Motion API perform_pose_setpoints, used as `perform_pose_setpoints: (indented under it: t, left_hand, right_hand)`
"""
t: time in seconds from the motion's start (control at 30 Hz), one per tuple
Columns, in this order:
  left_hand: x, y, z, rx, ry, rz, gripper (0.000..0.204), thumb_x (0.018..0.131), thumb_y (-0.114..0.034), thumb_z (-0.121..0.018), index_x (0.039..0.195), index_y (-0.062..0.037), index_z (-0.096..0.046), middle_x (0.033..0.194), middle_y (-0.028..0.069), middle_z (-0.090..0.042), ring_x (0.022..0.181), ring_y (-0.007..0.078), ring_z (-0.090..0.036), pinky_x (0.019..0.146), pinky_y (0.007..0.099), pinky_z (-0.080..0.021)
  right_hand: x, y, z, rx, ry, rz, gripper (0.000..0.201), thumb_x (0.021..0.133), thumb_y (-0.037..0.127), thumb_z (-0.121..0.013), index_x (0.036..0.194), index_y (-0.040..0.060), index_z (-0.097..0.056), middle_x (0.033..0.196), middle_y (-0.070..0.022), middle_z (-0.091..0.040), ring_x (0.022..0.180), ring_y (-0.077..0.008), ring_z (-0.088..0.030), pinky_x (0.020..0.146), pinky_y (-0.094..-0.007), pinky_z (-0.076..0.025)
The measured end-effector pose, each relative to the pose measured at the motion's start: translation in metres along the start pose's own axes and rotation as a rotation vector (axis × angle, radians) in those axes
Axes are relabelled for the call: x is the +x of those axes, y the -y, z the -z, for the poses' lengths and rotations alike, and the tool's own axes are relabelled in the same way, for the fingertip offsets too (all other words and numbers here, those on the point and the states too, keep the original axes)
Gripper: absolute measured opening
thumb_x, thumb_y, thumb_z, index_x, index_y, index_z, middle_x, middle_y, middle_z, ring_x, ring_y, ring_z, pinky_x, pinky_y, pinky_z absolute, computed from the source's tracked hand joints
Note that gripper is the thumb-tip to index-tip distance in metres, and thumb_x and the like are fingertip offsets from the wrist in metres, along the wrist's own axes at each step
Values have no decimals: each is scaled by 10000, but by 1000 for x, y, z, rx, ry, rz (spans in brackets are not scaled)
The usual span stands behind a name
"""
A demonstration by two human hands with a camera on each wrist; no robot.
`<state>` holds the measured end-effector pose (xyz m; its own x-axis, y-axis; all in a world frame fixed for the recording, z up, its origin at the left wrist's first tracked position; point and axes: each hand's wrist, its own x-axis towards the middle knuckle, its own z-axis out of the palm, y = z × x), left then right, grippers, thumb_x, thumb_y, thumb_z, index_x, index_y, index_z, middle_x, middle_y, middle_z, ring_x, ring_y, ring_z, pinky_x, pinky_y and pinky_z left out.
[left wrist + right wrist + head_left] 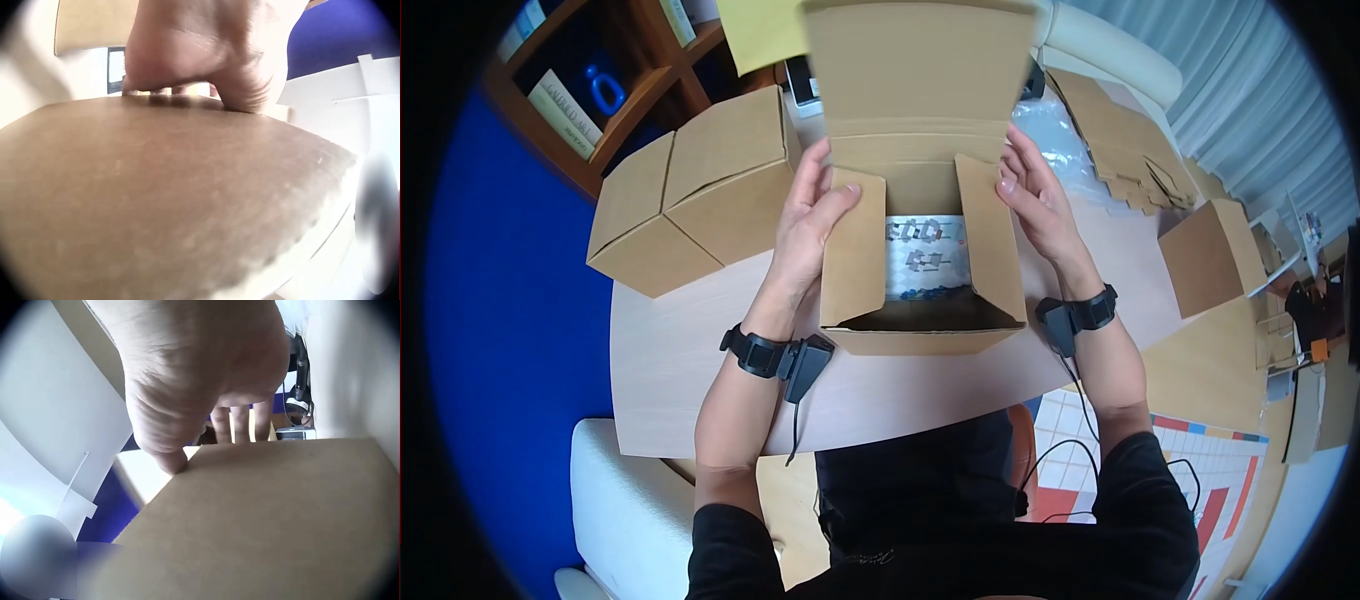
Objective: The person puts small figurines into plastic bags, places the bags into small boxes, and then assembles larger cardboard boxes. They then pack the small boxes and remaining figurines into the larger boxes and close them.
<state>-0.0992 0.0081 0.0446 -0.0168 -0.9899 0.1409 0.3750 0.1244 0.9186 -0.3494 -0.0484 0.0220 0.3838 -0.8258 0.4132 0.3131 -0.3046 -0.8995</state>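
While the left hand (pixel 805 235) and right hand (pixel 1045 215) hold the open box (pixel 925 342) by its sides, mid-view, thumbs on the side flaps (pixel 855 255), light, even pressure should keep its walls square and the lid (pixel 920 70), raised toward twelve o'clock, free to fold. A printed packet (pixel 925 262) lies inside. On the pale table (pixel 690 350), two closed boxes (pixel 730 165) sit at ten o'clock, flattened cardboard (pixel 1115 140) at two; beyond stand a bookcase (pixel 640 108) at ten and a curtain (pixel 1270 90) at two.

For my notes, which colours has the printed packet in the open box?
The packet is mainly white, with grey shapes and some blue; best in the head view.
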Motion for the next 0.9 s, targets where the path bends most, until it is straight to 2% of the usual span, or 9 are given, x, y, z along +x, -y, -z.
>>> perform_pose_setpoints:
  t: [0.13,0.2,0.23,0.37,0.5,0.67,0.73,0.83,0.9]
  left_hand:
    - [9,22,26,58,149,-135,259,971,-66,-445,1216,-63,-529,1196,51,-571,1012,122,-557,862,269,-469]
    - [12,37,34,160,151,-220,297,1031,-216,-326,1164,-68,-546,1181,58,-552,983,125,-552,843,283,-473]
    - [13,40,35,247,162,-270,334,1037,-260,-299,1172,-71,-539,1179,60,-549,984,126,-552,840,285,-474]
    - [5,31,18,18,132,-118,428,1035,-396,-276,1227,-86,-502,1143,77,-563,973,135,-556,821,292,-479]
    - [4,31,12,-67,127,-110,471,1022,-462,-305,1254,-91,-478,1093,87,-581,963,140,-565,814,292,-487]
    - [5,34,14,-31,126,-137,476,1019,-474,-321,1245,-88,-483,1090,91,-587,973,138,-569,814,293,-494]
    - [5,31,13,-18,127,-123,477,1018,-476,-327,1245,-88,-484,1096,94,-589,979,140,-570,818,295,-494]
    - [4,33,15,-41,129,-88,459,1014,-453,-343,1248,-84,-484,1097,93,-592,983,140,-569,831,292,-486]
    - [7,35,17,-36,132,-92,436,1007,-419,-356,1249,-80,-485,1099,87,-591,988,137,-564,845,287,-475]
  right_hand:
    - [-5,9,-8,-92,97,148,485,854,100,-625,1313,1,-505,1407,-158,-436,1300,-286,-427,1090,-394,-327]
    - [-10,14,-9,-139,266,259,490,819,104,-648,1284,2,-529,1433,-174,-416,1331,-308,-394,1105,-408,-304]
    - [-12,9,-11,-248,240,265,512,780,200,-694,1240,17,-561,1435,-190,-413,1355,-325,-357,1114,-425,-283]
    - [-16,6,-20,-541,165,452,573,736,362,-732,1193,46,-595,1399,-200,-452,1339,-389,-366,1115,-477,-266]
    - [-22,14,-24,-623,188,577,653,696,533,-747,1150,81,-624,1301,-204,-540,1309,-445,-390,1109,-572,-220]
    - [-27,40,-29,-715,343,530,626,799,737,-550,1068,173,-565,1178,-191,-586,1294,-450,-404,1116,-645,-169]
    - [-30,34,-26,-725,331,538,692,767,813,-502,1061,190,-564,1134,-188,-599,1273,-452,-424,1116,-665,-143]
    - [-32,28,-25,-635,299,574,503,752,563,-598,992,138,-720,1139,-172,-637,1254,-444,-450,1108,-627,-156]
    - [-35,34,-30,-637,308,551,438,772,514,-573,942,151,-750,1119,-156,-650,1242,-429,-463,1111,-620,-157]
